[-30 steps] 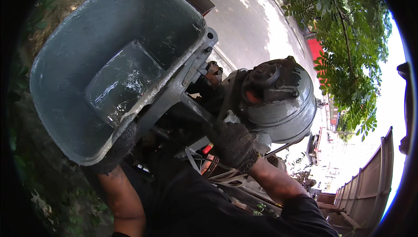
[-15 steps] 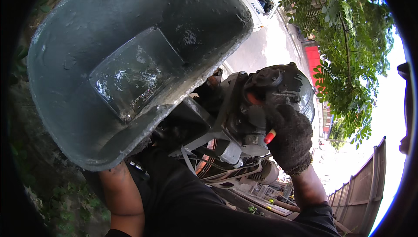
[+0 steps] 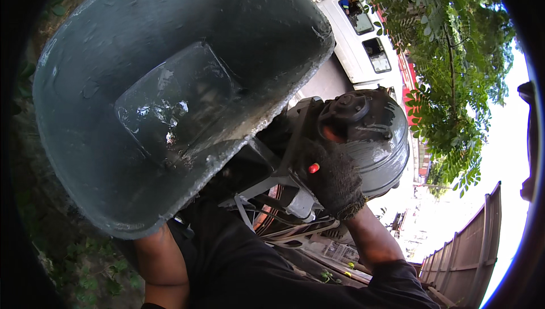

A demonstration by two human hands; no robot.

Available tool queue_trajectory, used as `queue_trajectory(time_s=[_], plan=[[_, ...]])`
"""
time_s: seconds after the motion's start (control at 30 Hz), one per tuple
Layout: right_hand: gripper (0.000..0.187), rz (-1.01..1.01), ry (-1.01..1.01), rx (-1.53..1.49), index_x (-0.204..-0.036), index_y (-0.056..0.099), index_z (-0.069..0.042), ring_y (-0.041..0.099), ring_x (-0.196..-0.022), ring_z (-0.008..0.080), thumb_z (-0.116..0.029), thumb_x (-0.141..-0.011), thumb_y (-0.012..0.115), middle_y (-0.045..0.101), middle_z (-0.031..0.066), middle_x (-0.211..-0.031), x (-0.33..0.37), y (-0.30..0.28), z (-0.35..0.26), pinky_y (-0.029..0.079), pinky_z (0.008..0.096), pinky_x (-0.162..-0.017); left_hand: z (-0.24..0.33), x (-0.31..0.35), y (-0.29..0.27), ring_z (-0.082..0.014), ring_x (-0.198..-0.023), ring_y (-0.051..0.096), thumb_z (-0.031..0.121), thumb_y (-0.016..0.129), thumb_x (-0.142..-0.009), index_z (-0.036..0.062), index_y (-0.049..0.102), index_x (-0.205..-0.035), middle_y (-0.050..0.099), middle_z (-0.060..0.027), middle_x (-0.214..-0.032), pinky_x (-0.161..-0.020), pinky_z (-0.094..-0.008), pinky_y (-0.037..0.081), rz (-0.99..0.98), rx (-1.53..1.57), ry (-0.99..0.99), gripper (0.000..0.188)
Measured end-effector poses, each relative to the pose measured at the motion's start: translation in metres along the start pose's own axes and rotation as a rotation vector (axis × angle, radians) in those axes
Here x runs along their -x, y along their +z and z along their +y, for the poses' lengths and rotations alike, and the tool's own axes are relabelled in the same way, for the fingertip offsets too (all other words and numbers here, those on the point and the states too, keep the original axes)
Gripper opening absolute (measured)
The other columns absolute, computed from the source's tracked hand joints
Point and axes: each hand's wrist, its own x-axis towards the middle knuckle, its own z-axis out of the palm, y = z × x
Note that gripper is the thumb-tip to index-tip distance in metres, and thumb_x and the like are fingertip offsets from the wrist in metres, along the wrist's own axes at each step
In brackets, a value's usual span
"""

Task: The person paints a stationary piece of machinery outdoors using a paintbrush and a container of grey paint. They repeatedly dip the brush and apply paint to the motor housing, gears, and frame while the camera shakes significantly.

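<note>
A large grey tub with a rough, ragged rim fills the upper left, tilted so that its inside faces me. Wet grey paint shines on its bottom. My left forearm runs up behind the tub, which hides the hand and its fingers. My right hand, in a dark knitted glove, is closed around a red-tipped handle; the handle's other end is hidden. This hand is at the near left side of a rounded machine housing, coated in glossy grey and dark paint. A grey bracket adjoins the housing.
Beyond the machine, a white vehicle is on the road. Leafy branches hang at the upper right. A brown corrugated fence stands at the lower right. Green plants grow at the lower left.
My right hand has moved left with the red-tipped handle, from the housing's front to its left side. The tub has shifted slightly. More of the white vehicle shows, farther right.
</note>
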Motion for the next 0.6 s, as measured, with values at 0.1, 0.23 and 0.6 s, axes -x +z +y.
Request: queue_trajectory(time_s=[0.1,0.23,0.6], plan=[[0.028,0.133,0.220,-0.016,-0.126,0.074,-0.007,0.074,-0.103,0.0368,-0.005,-0.098,0.068,0.073,0.0175,-0.114,-0.003,-0.044,0.011,0.059,0.0435,-0.087,-0.001,0.004,0.001,-0.0338,-0.146,0.049,0.047,0.089,-0.080,0.0022,0.034,-0.164,0.042,-0.0179,-0.164,-0.120,-0.0492,0.042,0.005,-0.006,-0.007,0.110],[0.025,0.334,0.284,-0.102,-0.125,0.074,-0.003,0.073,-0.100,0.0204,0.001,-0.103,0.061,0.074,0.0117,-0.111,0.003,-0.088,0.024,0.057,0.0351,-0.085,-0.003,0.009,0.002,-0.0336,-0.145,0.049,0.047,0.089,-0.080,0.0021,0.034,-0.164,0.042,-0.0179,-0.164,-0.120,-0.0491,0.042,0.003,-0.006,-0.020,0.110],[0.010,-0.007,0.535,-0.149,-0.099,0.068,0.001,0.066,-0.077,0.0241,-0.009,-0.097,0.067,0.068,0.0150,-0.084,-0.006,-0.032,0.027,0.050,0.0412,-0.069,-0.017,0.030,-0.003,-0.0333,-0.145,0.049,0.045,0.089,-0.080,0.0019,0.035,-0.163,0.043,-0.0178,-0.163,-0.119,-0.0486,0.043,0.037,-0.025,-0.064,0.109]])
